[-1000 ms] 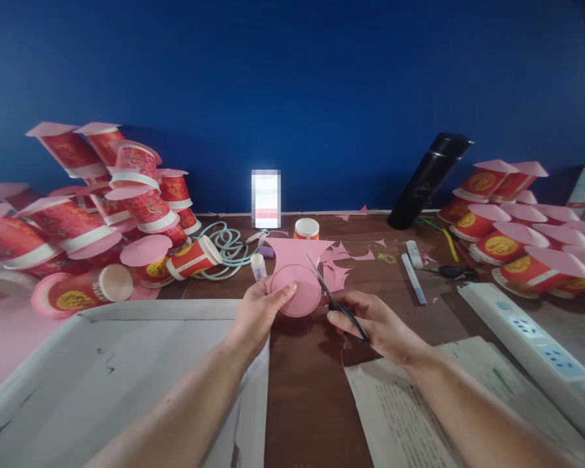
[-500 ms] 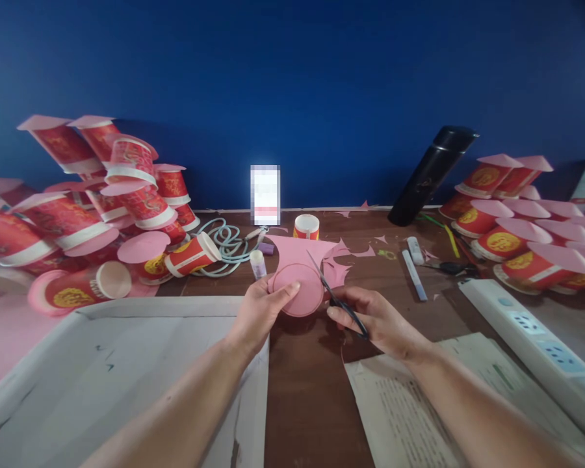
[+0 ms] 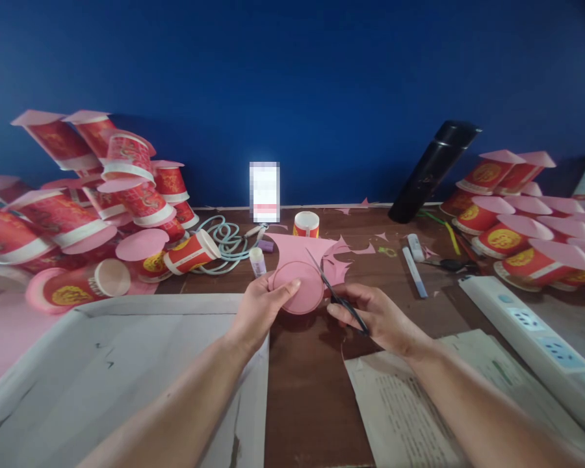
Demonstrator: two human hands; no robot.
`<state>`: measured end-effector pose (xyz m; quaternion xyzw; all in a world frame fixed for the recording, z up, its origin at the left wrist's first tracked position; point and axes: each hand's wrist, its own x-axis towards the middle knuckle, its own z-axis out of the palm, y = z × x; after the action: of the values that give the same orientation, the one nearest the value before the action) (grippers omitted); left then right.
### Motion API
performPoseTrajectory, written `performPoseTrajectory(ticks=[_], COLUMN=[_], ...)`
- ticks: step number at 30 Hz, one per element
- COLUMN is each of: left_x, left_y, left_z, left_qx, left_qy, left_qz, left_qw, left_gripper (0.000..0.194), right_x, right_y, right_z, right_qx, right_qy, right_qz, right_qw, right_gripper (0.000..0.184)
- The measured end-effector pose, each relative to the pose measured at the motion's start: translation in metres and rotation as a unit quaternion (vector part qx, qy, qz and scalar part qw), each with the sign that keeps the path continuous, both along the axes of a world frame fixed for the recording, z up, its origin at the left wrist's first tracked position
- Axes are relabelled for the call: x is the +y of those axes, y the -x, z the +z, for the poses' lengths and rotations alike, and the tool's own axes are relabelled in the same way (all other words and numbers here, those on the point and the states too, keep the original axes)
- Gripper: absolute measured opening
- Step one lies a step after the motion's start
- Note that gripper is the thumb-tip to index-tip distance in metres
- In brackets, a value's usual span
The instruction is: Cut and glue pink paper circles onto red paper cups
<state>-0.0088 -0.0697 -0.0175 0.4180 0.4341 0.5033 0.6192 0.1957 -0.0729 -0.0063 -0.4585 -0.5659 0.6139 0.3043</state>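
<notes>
Pink paper (image 3: 304,276), black-handled scissors (image 3: 337,297), blue wall (image 3: 331,97)

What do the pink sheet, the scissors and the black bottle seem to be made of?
Pink sheet: matte paper or thin card, judging by its thin, crisply cut edges.
Scissors: thin greyish blades, probably metal; black handles, likely plastic.
Black bottle: smooth with a faint sheen; coated metal or plastic, unclear.

1. I'm facing a blue wall (image 3: 322,84), a black flask (image 3: 431,175) standing near it.
2. On my left, a pale-blue cable (image 3: 223,235) is lying in loops.
3. On my right, a power strip (image 3: 529,331) is lying beside printed sheets (image 3: 400,413).
</notes>
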Motion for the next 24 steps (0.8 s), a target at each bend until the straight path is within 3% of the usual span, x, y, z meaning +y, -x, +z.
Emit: performPoseTrajectory(ticks=[13,24], left_x=[0.0004,0.0002], left_y=[-0.0006,-0.0002], left_z=[0.0009,0.0016], left_qx=[-0.017,-0.014], left_qy=[0.009,0.001], left_qz=[0.006,0.021], left_qw=[1.000,1.000], left_gripper=[0.034,0.035], right_x=[-0.0003,-0.0016], right_y=[-0.0054,-0.0039], right_z=[0.0002,0.0050], right_qx=[-0.036,-0.021], right_qy=[-0.028,0.003], right_qz=[0.004,-0.004], right_qw=[0.999,1.000], right_gripper=[0.041,0.045])
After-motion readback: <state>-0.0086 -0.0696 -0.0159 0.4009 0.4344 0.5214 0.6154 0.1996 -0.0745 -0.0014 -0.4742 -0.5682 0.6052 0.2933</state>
